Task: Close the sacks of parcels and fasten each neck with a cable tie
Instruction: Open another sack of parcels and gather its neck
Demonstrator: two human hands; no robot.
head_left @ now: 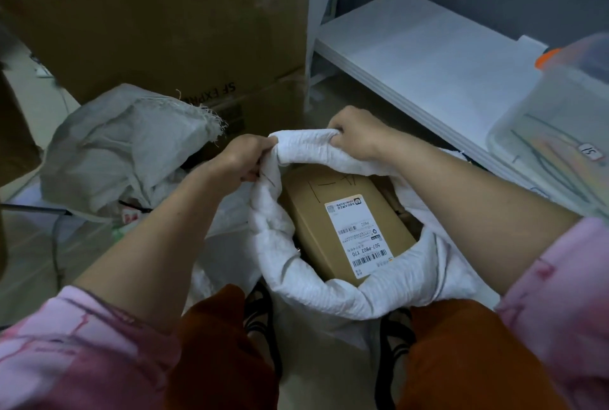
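Note:
A white woven sack (372, 291) stands between my feet with its mouth open and its rim rolled down. Inside lies a brown cardboard parcel (313, 211) with a white shipping label (359, 235) facing up. My left hand (240, 159) grips the rolled rim at the far left of the mouth. My right hand (356, 136) grips the rim at the far side, fingers curled over the fabric. The two hands are close together along the far edge. A thin dark strip shows under my left hand; I cannot tell whether it is a cable tie.
A second grey-white sack (125, 145) lies to the left, its neck bound with a black tie. Large cardboard boxes (164, 23) stand behind it. A white shelf (421, 56) runs at the right, with a clear plastic bin (557, 136) holding thin strips at the far right.

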